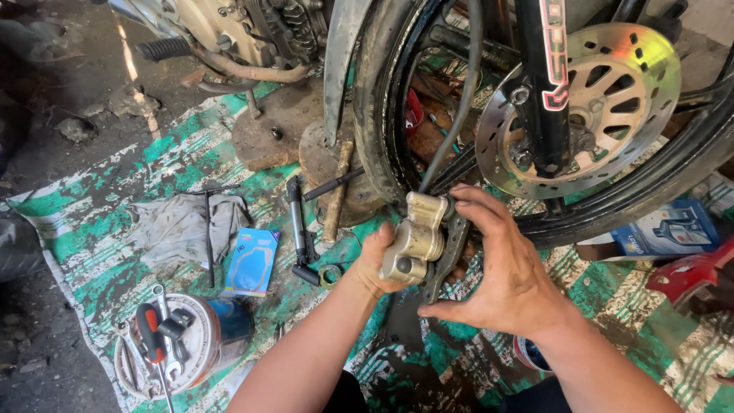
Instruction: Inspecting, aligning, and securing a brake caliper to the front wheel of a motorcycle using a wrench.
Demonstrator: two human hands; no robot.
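Both hands close around a brake caliper (pixel 414 243) held just below the motorcycle's front wheel (pixel 382 115), at about 7 o'clock from the brake disc (pixel 612 69). The left hand (pixel 375 264) grips the pale metal body from its 9 o'clock side, thumb and palm wrapped against the casting, while the right hand (pixel 508 275) clasps it from 3 o'clock, fingers spread over the dark bracket (pixel 451 248) and the top edge. A black hose (pixel 459 99) runs up from the caliper toward 12 o'clock, so the part looks tethered. It reads as a dense, rigid casting, probably weighty for its bulk and likely greasy, so it would best be gripped on the broad flanks of the body, not on the hose. Tools lie on the green striped mat (pixel 99 229) at 9 o'clock: a socket wrench (pixel 298 229), a grey rag (pixel 180 226), a blue packet (pixel 252 260)
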